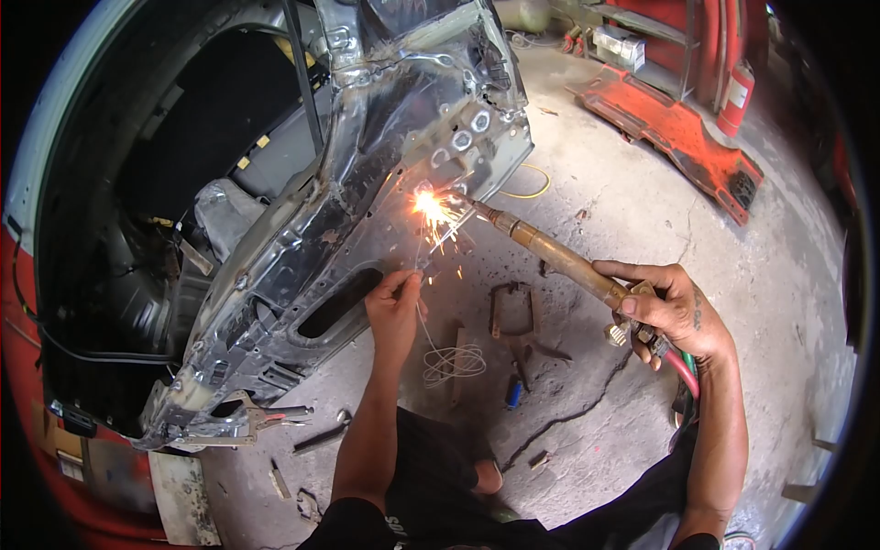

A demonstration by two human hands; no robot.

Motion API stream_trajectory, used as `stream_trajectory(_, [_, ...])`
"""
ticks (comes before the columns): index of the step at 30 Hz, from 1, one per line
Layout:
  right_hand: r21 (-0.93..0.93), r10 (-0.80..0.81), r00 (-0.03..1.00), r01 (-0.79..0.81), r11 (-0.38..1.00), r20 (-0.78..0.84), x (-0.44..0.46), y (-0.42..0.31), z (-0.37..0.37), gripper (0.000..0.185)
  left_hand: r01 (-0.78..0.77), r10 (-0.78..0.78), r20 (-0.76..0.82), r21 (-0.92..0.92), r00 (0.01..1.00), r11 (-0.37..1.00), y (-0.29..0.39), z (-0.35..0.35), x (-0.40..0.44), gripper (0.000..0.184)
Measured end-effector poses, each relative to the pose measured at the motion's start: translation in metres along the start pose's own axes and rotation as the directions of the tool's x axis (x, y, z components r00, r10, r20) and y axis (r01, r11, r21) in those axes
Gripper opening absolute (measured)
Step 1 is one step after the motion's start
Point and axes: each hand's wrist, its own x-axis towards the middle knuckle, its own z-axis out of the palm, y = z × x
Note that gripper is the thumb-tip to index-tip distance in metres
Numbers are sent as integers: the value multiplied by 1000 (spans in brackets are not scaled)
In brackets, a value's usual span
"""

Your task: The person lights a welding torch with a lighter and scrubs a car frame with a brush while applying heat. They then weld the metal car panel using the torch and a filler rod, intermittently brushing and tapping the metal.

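My right hand (665, 307) is wrapped round the rear of a brass gas torch (559, 257), with red and green hoses behind it. Bright sparks (429, 203) burst at the torch's tip against the bare metal car body (367, 192). Below the sparks, my left hand (396, 298) pinches a thin wire, which runs up toward the bright spot. The wire's loose coil (454, 364) hangs down beside my left wrist. Glare hides the exact point where wire and metal meet.
Locking pliers (266, 419) are clamped at the body's lower edge. On the concrete floor are a clamp-like tool (511, 316), a blue lighter-like object (514, 394) and a metal bar (319, 440). An orange-red creeper board (678, 133) and fire extinguisher (736, 99) are at the upper right.
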Motion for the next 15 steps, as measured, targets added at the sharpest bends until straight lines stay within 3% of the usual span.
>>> stream_trajectory(15, [19, 29, 1000, -29, 999, 8, -2, -2, 1, 57, 15, -15, -8, 24, 1000, 1000, -3, -1, 0, 15])
